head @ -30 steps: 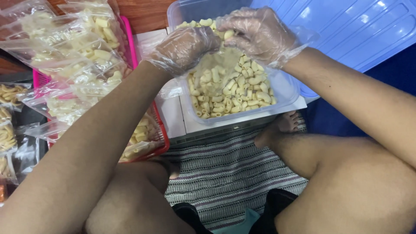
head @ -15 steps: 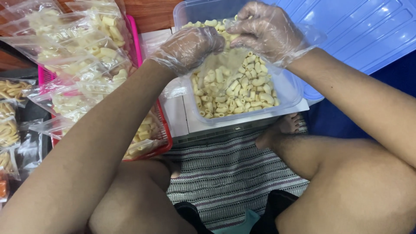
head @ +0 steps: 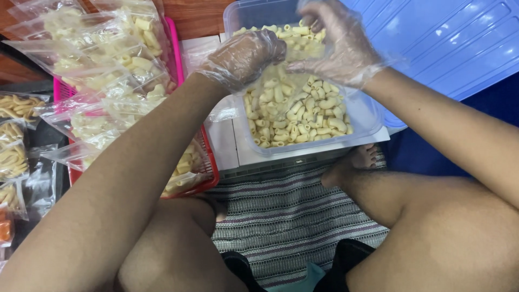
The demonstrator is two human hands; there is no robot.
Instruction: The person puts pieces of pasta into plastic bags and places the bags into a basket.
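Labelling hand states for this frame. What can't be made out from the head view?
- Left hand: fist closed, the glove and curled fingers hide any contents.
- Right hand: fingertips cut off by the top edge.
- Clear bag between the hands: see-through, so its edges blur into the macaroni behind.
- Tub: far rim hidden by both hands.
- Red basket: mostly covered by filled bags.

clear plastic bag (head: 281, 81): thin, transparent, hangs mouth-up between the gloved fingers of both hands, pinched at its upper edge, partly filled with pale tube pasta. pasta pieces (head: 294, 116): short, cream-coloured, loose in a heap directly below the fingers, inside a clear rectangular tub (head: 363, 116), filling its near half.
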